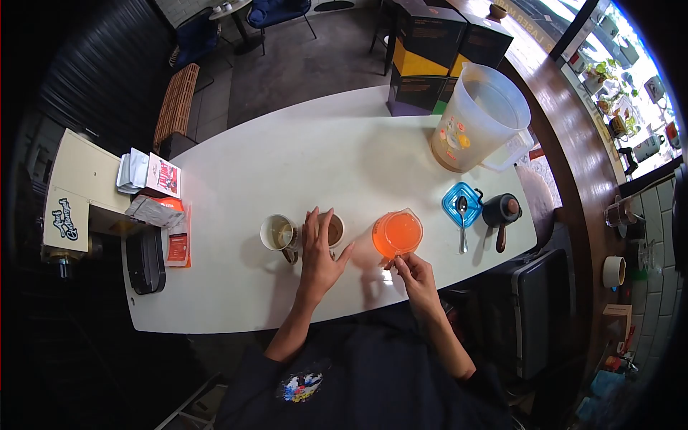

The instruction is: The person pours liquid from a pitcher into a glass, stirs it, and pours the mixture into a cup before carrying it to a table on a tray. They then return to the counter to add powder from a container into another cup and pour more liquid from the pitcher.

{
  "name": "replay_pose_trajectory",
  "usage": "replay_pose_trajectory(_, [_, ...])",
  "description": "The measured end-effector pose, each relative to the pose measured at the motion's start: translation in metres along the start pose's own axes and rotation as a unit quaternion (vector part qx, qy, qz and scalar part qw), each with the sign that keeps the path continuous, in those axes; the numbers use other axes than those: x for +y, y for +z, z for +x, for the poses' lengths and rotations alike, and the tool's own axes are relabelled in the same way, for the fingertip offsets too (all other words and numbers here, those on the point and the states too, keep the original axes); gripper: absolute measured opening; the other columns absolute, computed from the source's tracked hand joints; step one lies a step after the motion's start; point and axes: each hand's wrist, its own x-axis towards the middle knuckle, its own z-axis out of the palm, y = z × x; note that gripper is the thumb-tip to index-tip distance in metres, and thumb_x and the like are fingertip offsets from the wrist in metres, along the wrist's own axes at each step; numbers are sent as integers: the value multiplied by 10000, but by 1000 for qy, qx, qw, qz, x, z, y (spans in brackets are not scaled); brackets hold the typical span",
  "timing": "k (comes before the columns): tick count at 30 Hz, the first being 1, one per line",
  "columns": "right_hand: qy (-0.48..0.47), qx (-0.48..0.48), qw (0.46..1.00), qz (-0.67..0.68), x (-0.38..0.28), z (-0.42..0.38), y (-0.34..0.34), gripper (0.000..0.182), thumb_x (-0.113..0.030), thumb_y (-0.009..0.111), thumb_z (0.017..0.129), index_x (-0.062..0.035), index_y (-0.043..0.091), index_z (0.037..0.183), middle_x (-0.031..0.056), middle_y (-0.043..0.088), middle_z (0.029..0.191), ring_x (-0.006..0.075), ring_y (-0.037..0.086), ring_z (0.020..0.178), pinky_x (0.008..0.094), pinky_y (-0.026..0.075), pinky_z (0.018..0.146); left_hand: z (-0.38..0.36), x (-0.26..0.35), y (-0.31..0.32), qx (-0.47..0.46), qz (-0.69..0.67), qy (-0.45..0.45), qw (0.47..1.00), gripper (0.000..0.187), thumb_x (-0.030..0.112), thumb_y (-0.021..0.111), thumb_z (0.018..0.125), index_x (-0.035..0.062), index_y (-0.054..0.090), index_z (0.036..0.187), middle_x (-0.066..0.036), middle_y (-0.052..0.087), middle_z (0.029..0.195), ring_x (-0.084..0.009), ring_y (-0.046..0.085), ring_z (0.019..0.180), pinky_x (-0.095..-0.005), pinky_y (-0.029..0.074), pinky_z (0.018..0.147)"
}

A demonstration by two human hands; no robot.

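My left hand (320, 256) is over the near side of a cup with brown contents (335, 229), its fingers spread and partly hiding that cup. Just left of it stands a second cup (278, 233) with a pale inside. My right hand (418, 280) pinches the handle of a clear jug of orange liquid (399, 233), which is at the table's middle right. To the right, a spoon (462, 223) rests on a blue square dish (462, 203), beside a small dark pot with a handle (501, 210).
A large translucent pitcher (479, 122) stands at the back right of the white table (301, 150), before stacked dark boxes (427, 43). Packets (166, 211), a black tray (145, 259) and a cream machine (79, 193) are at the left. A black case (543, 312) is at the lower right.
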Motion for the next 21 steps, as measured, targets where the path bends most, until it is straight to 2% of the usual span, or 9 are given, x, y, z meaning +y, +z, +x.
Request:
replay_pose_trajectory(5, [5,-1,1000,-24,5,1,-3,297,-224,490,1015,19,625,911,39,634,823,110,549,797,277,439,743,2,-6,6,17,-12,-37,999,798,174,775,777,72,342,1439,-250,294,1466,-433,316,1353,-508,305,1109])
replay_pose_trajectory(7, [-7,11,1000,6,4,0,-2,296,-228,479,1019,15,615,919,32,621,825,100,519,760,269,422,711,2,-9,8,23,-26,-46,998,797,164,777,774,71,342,1436,-249,302,1460,-428,325,1347,-505,312,1104])
replay_pose_trajectory(14, [-11,12,999,-36,6,4,-19,301,-213,444,1036,8,571,876,30,583,789,111,519,757,270,430,734,2,-14,11,36,-32,-40,998,817,132,785,759,58,325,1431,-242,358,1415,-405,354,1329,-496,327,1096])
replay_pose_trajectory(21, [-36,58,995,-79,10,7,-26,329,-212,442,1034,6,535,806,35,549,737,115,512,729,272,429,709,3,-15,11,42,-41,-31,998,825,100,794,735,41,334,1418,-229,428,1362,-392,391,1293,-483,340,1084])
